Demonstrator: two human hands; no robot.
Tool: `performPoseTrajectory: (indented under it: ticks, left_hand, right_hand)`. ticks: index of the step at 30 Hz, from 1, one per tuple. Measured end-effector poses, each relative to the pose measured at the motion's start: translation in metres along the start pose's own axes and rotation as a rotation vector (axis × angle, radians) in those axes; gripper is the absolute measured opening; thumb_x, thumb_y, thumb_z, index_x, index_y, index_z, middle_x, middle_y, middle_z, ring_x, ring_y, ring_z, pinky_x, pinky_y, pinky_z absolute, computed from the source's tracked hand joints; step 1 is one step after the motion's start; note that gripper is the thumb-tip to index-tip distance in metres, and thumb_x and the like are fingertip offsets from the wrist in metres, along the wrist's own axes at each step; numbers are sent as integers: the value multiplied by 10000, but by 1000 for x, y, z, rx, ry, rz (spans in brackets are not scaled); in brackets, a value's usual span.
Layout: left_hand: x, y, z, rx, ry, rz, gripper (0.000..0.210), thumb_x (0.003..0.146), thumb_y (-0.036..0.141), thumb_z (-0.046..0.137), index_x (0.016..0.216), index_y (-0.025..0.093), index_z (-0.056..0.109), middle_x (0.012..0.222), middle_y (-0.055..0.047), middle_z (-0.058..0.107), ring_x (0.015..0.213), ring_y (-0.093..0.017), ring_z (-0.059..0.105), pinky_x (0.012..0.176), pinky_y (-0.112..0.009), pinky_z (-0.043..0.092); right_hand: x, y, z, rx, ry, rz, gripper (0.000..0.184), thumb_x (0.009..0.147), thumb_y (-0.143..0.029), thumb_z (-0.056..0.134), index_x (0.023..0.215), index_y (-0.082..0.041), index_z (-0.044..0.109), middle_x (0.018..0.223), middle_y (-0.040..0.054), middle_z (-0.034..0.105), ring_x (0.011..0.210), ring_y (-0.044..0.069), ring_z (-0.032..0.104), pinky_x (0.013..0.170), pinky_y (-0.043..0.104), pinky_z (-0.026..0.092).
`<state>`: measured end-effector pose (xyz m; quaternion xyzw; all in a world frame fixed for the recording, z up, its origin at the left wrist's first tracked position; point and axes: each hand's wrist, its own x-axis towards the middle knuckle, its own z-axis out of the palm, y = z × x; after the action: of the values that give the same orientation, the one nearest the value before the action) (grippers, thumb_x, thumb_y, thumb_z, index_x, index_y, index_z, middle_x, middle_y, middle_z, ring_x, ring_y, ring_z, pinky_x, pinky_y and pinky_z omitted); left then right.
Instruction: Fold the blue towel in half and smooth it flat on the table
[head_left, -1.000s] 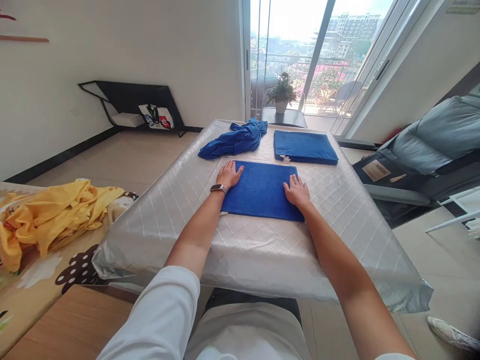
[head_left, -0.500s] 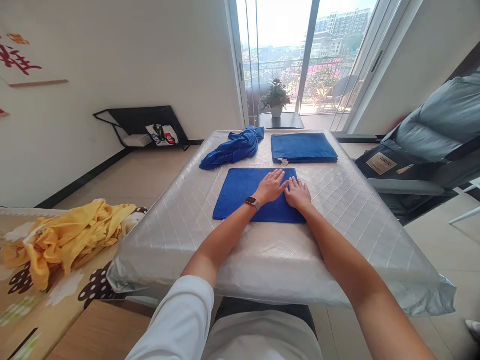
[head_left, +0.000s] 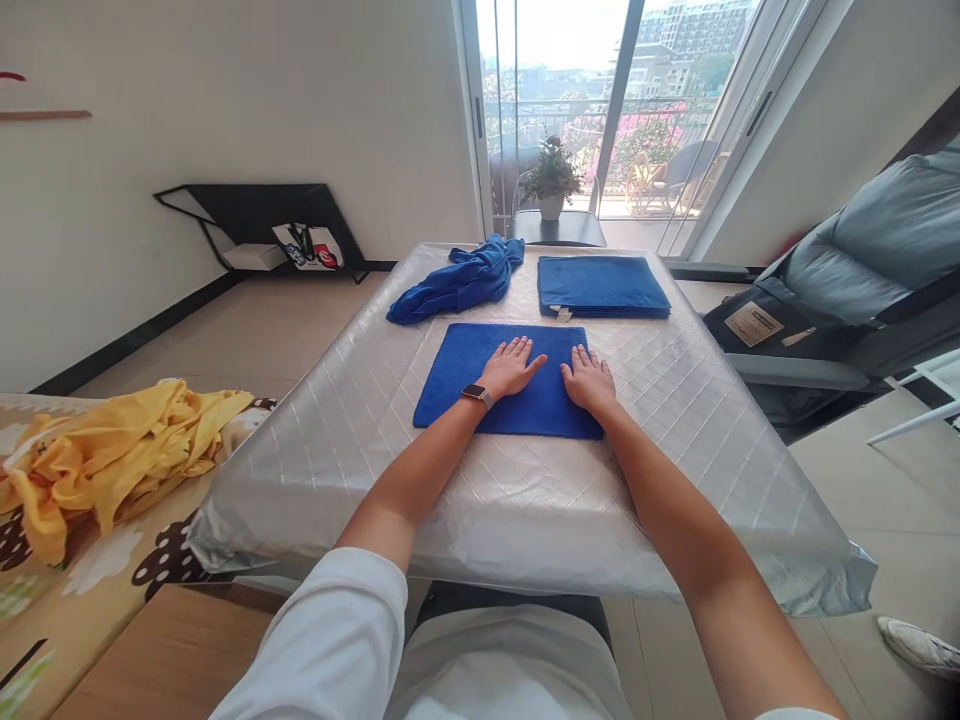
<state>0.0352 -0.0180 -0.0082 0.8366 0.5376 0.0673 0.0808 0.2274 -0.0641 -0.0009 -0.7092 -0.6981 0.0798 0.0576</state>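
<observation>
A folded blue towel (head_left: 450, 385) lies flat in front of me on the silver tablecloth (head_left: 360, 440). My left hand (head_left: 511, 368) rests palm down near the towel's middle, fingers stretched out, a watch on its wrist. On the towel's right edge lies my right hand (head_left: 589, 380), also flat with fingers extended. Neither hand grips anything. Beyond them, a neat stack of folded blue towels (head_left: 604, 283) sits at the far right of the table, a pale tag showing at its front. A crumpled blue towel (head_left: 461, 282) is bunched at the far left.
Yellow cloth (head_left: 127, 450) is heaped on a patterned surface at the left. A grey padded chair (head_left: 795, 372) stands close to the table's right side. Past the far edge, a potted plant (head_left: 551, 180) sits on a chair before the glass door.
My left hand has slid left across the towel, away from my right hand, so a gap now lies between them. The view has shifted slightly.
</observation>
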Motion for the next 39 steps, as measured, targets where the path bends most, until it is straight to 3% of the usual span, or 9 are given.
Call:
performPoseTrajectory:
  ticks: [8, 12, 22, 29, 39]
  left_hand:
    - [-39, -87, -22, 32, 5, -259, 843, 1047, 655, 85, 1664, 96, 218, 1742, -136, 183, 1619, -246, 150, 1315, -445, 112]
    - [-53, -112, -28, 33, -2, -318, 875, 1043, 665, 106, 1661, 51, 193, 1741, -171, 154, 1618, -276, 152, 1309, -441, 147]
    - [-51, -114, -25, 13, 12, -325, 892, 1030, 681, 132, 1660, 53, 202, 1742, -170, 148, 1616, -291, 155, 1313, -435, 143]
    - [-51, -118, -23, 13, 1, -311, 893, 1025, 686, 124, 1663, 66, 199, 1747, -162, 135, 1617, -299, 148, 1311, -441, 143]
    - [-54, -116, -22, 48, 46, -317, 874, 1035, 665, 103, 1653, 62, 242, 1735, -155, 208, 1606, -294, 205, 1313, -439, 145]
  right_hand:
    - [0, 0, -1, -10, -2, 2, 680, 1089, -450, 180, 1680, -117, 237, 1753, 77, 188, 1607, 278, 187, 1301, 469, 145]
    - [-1, -1, -1, -22, 2, 7, 682, 1085, -444, 190, 1675, -106, 246, 1750, 73, 198, 1605, 275, 197, 1300, 464, 151]
    - [12, 1, -10, -144, 81, -2, 659, 1080, -471, 220, 1625, -139, 386, 1701, 113, 348, 1516, 293, 383, 1219, 474, 321]
    - [54, 4, -16, -89, -6, 8, 682, 1090, -479, 178, 1680, -141, 233, 1754, 80, 194, 1609, 260, 183, 1289, 463, 174]
    - [64, 11, -1, -24, 4, 32, 727, 1078, -510, 165, 1686, -112, 192, 1757, 93, 170, 1614, 245, 161, 1304, 456, 128]
